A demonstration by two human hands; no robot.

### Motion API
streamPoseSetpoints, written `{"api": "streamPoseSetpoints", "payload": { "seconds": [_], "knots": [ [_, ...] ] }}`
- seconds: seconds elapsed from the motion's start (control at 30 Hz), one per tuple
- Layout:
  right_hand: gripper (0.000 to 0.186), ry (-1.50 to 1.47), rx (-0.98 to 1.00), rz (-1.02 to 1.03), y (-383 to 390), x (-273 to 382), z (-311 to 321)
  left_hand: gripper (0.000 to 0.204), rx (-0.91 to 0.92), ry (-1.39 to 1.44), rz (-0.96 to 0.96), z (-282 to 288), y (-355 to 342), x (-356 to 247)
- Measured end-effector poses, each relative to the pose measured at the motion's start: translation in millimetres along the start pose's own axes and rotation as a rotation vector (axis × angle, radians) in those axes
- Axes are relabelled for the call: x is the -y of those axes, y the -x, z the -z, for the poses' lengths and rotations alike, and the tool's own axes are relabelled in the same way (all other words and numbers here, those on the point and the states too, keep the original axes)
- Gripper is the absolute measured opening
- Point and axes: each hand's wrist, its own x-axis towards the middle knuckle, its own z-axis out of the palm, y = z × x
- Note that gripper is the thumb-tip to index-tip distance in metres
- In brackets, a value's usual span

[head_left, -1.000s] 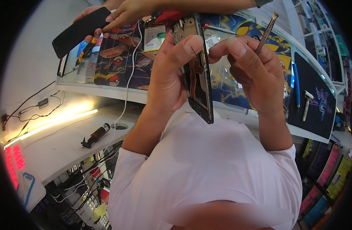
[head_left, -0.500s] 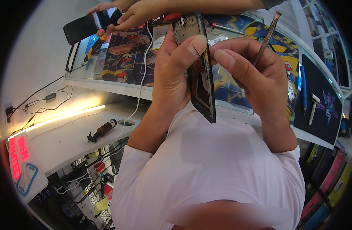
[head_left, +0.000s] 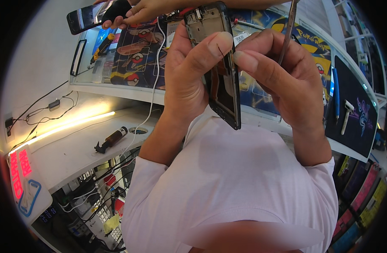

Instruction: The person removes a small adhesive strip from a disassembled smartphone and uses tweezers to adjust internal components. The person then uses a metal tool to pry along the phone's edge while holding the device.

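My left hand (head_left: 191, 74) is closed round an opened phone frame (head_left: 224, 99), held tilted on its long edge with the bare inner side showing. The left thumb presses near its rim, where a thin dark wire (head_left: 220, 49) shows at the nail. On the frame's right side, my right hand (head_left: 284, 82) has thumb and forefinger together at the edge. What those tips pinch, if anything, is too small to make out. Metal tweezers (head_left: 289, 31) are tucked in the right hand, pointing up and away from the frame.
At upper left another person's hands (head_left: 138, 10) hold a dark phone (head_left: 88, 17). Under my hands is a counter with a patterned mat (head_left: 136, 63). A white cable (head_left: 155, 80) hangs across its front. To the right lie a blue pen-like tool (head_left: 335, 92) and a white-headed tool (head_left: 347, 116). A brown bottle (head_left: 116, 135) lies lower left.
The phone frame and both my hands have shifted slightly in the picture, the frame a little upward. The grips look the same. The other person's phone has moved up and left.
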Motion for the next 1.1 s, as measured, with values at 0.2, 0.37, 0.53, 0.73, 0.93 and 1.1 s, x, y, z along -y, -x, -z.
{"api": "streamPoseSetpoints", "payload": {
  "seconds": [0.2, 0.37, 0.53, 0.73, 0.93, 1.1],
  "knots": [
    [0.012, -0.007, 0.041, 0.005, -5, -4, 4, 0.041, -0.003, 0.011, 0.017, 4, 0, 2],
    [0.014, -0.093, 0.099, 0.005, -9, 0, 9, 0.041, 0.12, 0.087, 0.036, 8, -2, 1],
    [0.015, 0.11, 0.0, 0.006, -8, 5, 10, 0.042, 0.107, 0.077, 0.022, 8, -2, 1],
    [0.015, 0.168, 0.008, 0.075, -11, 4, 11, 0.042, 0.052, -0.122, 0.007, 5, -2, 3],
    [0.017, 0.013, 0.106, -0.062, -14, 12, 20, 0.042, -0.042, -0.156, 0.004, -6, 1, 2],
    [0.021, 0.209, 0.071, 0.074, -14, 16, 26, 0.045, -0.029, -0.086, 0.022, -8, 6, -2]
  ]
}}
